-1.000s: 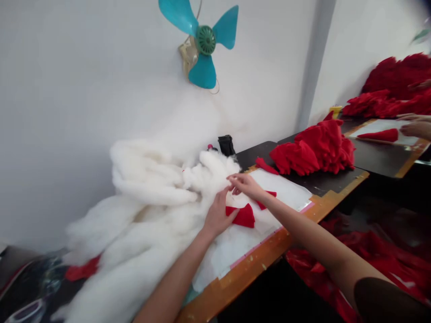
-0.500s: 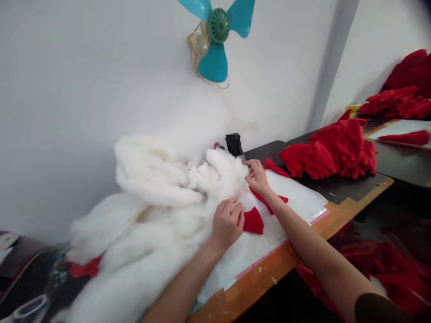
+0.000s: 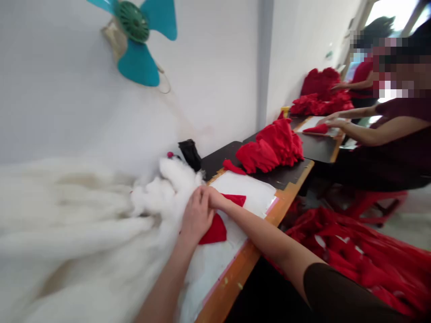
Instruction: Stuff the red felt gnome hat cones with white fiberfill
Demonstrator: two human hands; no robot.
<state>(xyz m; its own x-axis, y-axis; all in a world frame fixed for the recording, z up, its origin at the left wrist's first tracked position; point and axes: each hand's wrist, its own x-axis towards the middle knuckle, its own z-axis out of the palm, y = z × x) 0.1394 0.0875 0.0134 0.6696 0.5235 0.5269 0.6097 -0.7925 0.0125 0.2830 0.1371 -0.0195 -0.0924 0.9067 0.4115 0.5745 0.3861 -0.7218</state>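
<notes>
My left hand (image 3: 198, 214) is closed on the near-left end of a red cloth piece (image 3: 215, 231), which fans out flat to its right. My right hand (image 3: 215, 198) has come against the left one from the far side. Its fingers are tucked behind the left hand, so whatever they hold is hidden. A second red cloth piece (image 3: 237, 199) lies partly under my right wrist. White fluffy stuffing (image 3: 180, 179) rises in a heap right beside both hands. Beneath them is a white sheet (image 3: 249, 188) on the table.
Stuffing fills the left side. A black pouch (image 3: 190, 153) stands by the wall, under a blue-bladed fan (image 3: 134, 27). Piled red cloth (image 3: 272, 146) sits further along the dark table. Two people work at the right, one with hands (image 3: 332, 121) on red cloth. Red cloth (image 3: 363, 255) lies below the table.
My right hand has moved from the stuffing's edge to meet my left hand at the red piece. The view has swung right, bringing the two people into sight.
</notes>
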